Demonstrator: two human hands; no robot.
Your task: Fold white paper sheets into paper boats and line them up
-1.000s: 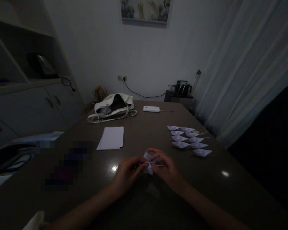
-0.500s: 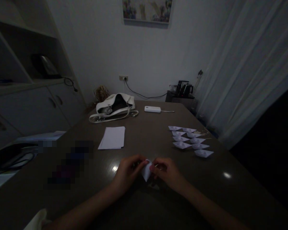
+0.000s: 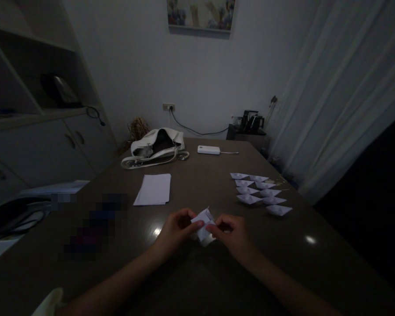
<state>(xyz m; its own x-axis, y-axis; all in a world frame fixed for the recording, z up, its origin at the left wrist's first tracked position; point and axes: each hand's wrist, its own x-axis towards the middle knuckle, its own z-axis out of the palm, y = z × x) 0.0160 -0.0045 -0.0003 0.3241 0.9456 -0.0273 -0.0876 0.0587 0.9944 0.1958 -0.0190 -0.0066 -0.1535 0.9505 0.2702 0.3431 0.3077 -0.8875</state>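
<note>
A small folded piece of white paper point(image 3: 204, 218) is held just above the near middle of the table, between my two hands. My left hand point(image 3: 177, 229) pinches its left side, thumb across the front face. On the right side, my right hand point(image 3: 232, 231) grips the edge between thumb and curled fingers. The fingertips behind the paper are hidden. Several folded paper boats point(image 3: 249, 199) stand in two rows to the right. Beyond my left hand lies a stack of white paper sheets point(image 3: 153, 189).
A white handbag point(image 3: 158, 145) with its strap lies at the far left of the brown table point(image 3: 200, 175). Near the far edge is a white power bank point(image 3: 208, 150) with a short cable. A kettle point(image 3: 255, 123) stands on a low cabinet behind.
The folded paper has turned from a narrow downward point to a wider, squarer face towards me. Both hands have shifted their grip slightly and stay on it.
</note>
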